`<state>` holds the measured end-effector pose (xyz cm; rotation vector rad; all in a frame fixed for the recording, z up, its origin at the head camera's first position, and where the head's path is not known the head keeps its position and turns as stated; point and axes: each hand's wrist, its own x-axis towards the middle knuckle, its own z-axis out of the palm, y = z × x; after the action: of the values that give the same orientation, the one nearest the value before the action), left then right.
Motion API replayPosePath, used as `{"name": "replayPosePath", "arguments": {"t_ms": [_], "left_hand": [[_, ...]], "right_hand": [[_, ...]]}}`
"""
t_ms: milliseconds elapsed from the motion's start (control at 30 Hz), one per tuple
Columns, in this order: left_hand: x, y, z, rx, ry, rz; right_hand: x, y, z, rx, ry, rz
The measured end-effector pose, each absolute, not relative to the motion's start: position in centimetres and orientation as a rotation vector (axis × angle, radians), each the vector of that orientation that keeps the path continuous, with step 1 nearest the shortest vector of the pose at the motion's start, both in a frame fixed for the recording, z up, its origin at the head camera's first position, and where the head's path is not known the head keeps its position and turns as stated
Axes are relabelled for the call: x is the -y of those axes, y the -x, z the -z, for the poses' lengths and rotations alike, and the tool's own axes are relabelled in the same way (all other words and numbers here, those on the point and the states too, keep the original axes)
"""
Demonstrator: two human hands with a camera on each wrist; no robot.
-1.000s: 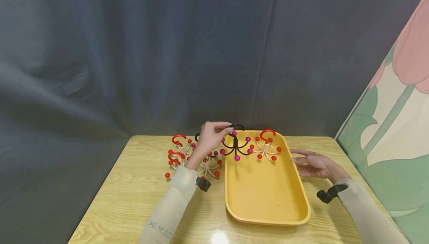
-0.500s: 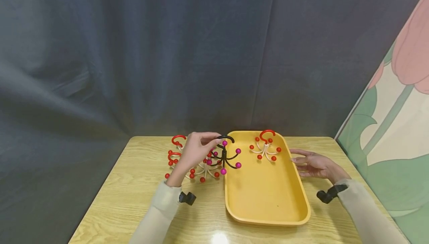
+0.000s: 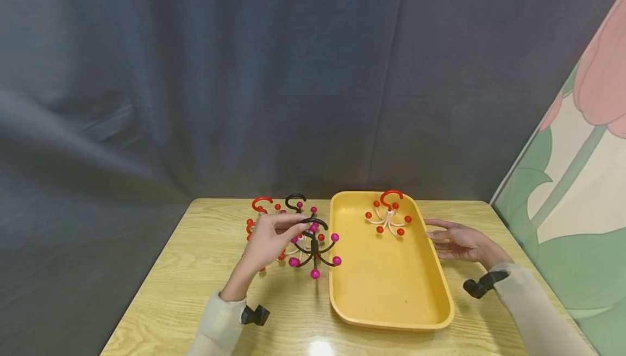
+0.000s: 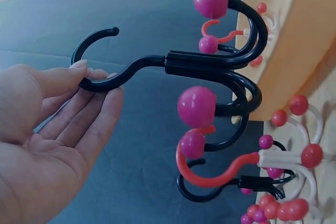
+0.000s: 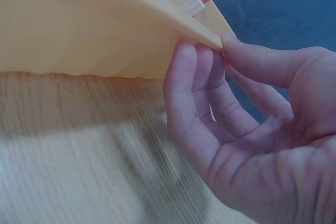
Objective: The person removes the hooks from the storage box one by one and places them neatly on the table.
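My left hand (image 3: 269,239) pinches the curved top of a black multi-arm hook hanger (image 3: 314,248) with magenta ball tips. The hanger hangs upright just left of the yellow tray (image 3: 391,285), in front of other hangers. The left wrist view has the thumb and fingers of the left hand (image 4: 58,114) on the hook's bend. My right hand (image 3: 457,241) holds the tray's right rim; in the right wrist view its thumb lies on the rim (image 5: 207,36) and its fingers are beneath. Inside the tray, at the far end, stands a white hook hanger (image 3: 389,217) with a red hook and red ball tips.
Left of the tray, several hangers cluster on the wooden table (image 3: 186,291). Among them are another black hanger (image 3: 295,196) and white ones with a red hook (image 3: 261,200), partly hidden by my left hand. A dark curtain (image 3: 293,84) stands behind the table.
My left hand has carried the black hanger left and nearer to me, from above the tray's far left part to beside its left rim. The right hand and the tray have stayed put.
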<state>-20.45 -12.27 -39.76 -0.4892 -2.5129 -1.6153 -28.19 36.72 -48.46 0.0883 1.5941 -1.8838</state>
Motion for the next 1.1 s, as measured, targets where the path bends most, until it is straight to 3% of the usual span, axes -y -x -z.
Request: {"name": "replayPosePath", "arguments": {"t_ms": [1100], "left_hand": [[15.7,19.3,45.1,2.602,0.479,1.736]], "right_hand": [[-37.0,28.2,48.7,-1.573,-0.082,1.882]]}}
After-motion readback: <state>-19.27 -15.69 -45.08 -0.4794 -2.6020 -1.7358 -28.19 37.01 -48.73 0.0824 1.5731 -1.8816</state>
